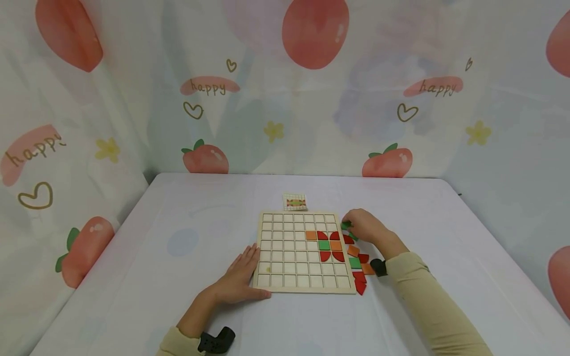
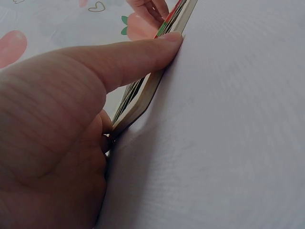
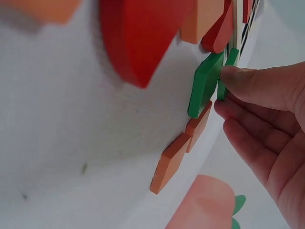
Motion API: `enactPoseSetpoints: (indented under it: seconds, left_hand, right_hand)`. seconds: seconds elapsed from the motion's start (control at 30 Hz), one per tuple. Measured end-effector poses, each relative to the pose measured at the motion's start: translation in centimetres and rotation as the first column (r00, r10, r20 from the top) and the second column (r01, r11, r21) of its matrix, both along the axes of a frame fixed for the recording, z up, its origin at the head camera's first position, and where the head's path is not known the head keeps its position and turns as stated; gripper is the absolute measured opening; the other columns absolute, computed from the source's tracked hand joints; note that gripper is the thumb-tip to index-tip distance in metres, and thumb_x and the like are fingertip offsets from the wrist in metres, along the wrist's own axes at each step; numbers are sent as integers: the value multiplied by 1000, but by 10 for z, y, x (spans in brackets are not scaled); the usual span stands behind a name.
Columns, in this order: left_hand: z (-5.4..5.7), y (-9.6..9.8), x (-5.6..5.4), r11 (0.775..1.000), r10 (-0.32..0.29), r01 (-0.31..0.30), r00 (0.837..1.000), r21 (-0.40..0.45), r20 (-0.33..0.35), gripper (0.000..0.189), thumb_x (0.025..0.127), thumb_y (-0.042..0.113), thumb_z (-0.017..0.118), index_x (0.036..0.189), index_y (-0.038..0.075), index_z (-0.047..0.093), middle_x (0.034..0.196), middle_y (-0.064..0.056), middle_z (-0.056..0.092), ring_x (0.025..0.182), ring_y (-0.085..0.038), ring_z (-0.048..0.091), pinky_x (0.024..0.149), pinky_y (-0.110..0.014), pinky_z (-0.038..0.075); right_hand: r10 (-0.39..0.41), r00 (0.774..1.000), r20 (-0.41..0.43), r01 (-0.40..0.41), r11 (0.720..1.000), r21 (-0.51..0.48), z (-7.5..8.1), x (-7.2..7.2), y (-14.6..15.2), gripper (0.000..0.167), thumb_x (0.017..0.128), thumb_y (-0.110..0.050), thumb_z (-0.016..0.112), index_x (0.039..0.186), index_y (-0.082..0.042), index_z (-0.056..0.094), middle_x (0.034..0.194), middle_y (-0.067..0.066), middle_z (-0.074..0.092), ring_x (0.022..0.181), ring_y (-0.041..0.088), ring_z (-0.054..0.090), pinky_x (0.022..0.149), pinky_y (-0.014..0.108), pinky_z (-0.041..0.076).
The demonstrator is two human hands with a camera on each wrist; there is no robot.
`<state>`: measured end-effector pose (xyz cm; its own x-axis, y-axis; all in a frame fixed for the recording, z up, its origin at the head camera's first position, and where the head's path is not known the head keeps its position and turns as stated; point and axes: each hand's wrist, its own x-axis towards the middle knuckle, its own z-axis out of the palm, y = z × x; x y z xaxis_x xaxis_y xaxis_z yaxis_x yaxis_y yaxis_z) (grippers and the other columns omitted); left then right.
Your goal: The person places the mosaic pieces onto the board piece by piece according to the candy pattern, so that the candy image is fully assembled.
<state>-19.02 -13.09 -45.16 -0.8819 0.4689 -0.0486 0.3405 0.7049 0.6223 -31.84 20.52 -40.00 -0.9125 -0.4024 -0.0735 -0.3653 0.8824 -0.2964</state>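
Note:
A wooden grid board (image 1: 289, 282) lies flat on the table. Red, green and orange pieces fill several cells at its right, among them a green square (image 1: 323, 245) between two red curved pieces. My left hand (image 1: 240, 277) rests at the board's lower left corner, fingers straight along the left edge and thumb (image 2: 143, 57) against the near edge. Off the board's upper right side, my right hand (image 1: 366, 226) pinches a green piece (image 3: 232, 64) between thumb and fingers. Another green piece (image 3: 206, 86) lies right beside it on the table.
Loose red, green and orange pieces (image 1: 367, 269) are strewn along the board's right side. A small pattern card (image 1: 295, 202) lies beyond the far edge. Dark wrist devices (image 1: 217, 341) are on both wrists. A printed curtain (image 1: 311, 113) hangs behind the table.

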Motion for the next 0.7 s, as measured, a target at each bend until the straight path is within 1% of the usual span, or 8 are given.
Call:
enactPoseSetpoints:
  seconds: [0.13,0.3,0.4,0.6,0.7]
  left_hand:
    - [0,0,-1,1000,-1,1,1000,-2,2,108,75,54,66,145,-4,8,152,-17,1,138,-28,-4,108,-46,3]
    - [0,0,-2,1000,-1,1,1000,-9,-5,108,76,55,66,145,-4,8,152,-17,1,138,-28,-3,108,-46,3]
    - [-1,0,-3,1000,-5,4,1000,-13,-8,108,75,55,65,145,-4,8,152,-16,1,138,-28,-3,108,-46,3]
    - [-2,0,-3,1000,-4,4,1000,-18,-8,108,75,56,66,145,-3,8,152,-16,1,138,-27,-3,108,-46,3]
    - [-1,0,-2,1000,-2,2,1000,-16,-7,108,75,55,66,145,-4,8,152,-16,2,138,-27,-3,108,-46,4]
  right_hand:
    - [-4,1000,-1,4,1000,-7,2,3,-1,23,82,5,63,105,6,65,98,14,63,89,27,55,86,45,45]
    - [-6,1000,-3,6,1000,-20,2,6,-2,22,82,5,63,104,4,66,96,12,63,86,26,53,84,44,46]
    - [-14,1000,1,14,1000,-26,2,9,-4,23,83,4,63,105,4,66,98,12,62,85,25,53,84,43,46]
    - [17,1000,-19,-17,1000,-18,2,15,-9,25,83,2,64,108,5,64,101,13,62,92,26,55,86,43,45]
    - [35,999,-33,-35,999,-14,3,17,-12,24,83,2,64,107,4,65,100,12,62,91,26,56,86,43,45]
